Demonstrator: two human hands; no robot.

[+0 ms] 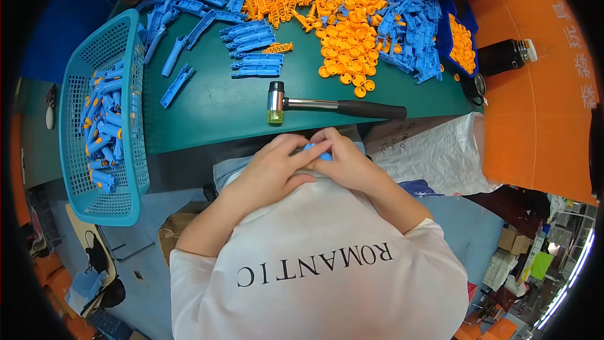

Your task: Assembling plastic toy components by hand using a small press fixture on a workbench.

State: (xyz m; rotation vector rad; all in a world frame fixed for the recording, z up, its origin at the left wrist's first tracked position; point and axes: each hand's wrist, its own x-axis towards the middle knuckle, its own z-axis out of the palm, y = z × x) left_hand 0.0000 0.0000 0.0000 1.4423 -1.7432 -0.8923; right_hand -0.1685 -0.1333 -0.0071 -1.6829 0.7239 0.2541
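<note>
Both left hand (270, 167) and right hand (349, 162) have their fingers closed around one small blue piece (325, 157); beyond them, a hammer (321, 105) lies on the bench (207, 110).

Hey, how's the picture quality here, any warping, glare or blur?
In the head view, black fisheye corners, and the teal basket looks bowed near the rim; in the head view, the strip light at lower right blows out white, and the metal of the hammer gleams; in the head view, the left hand and right hand show no obvious blur.
</note>
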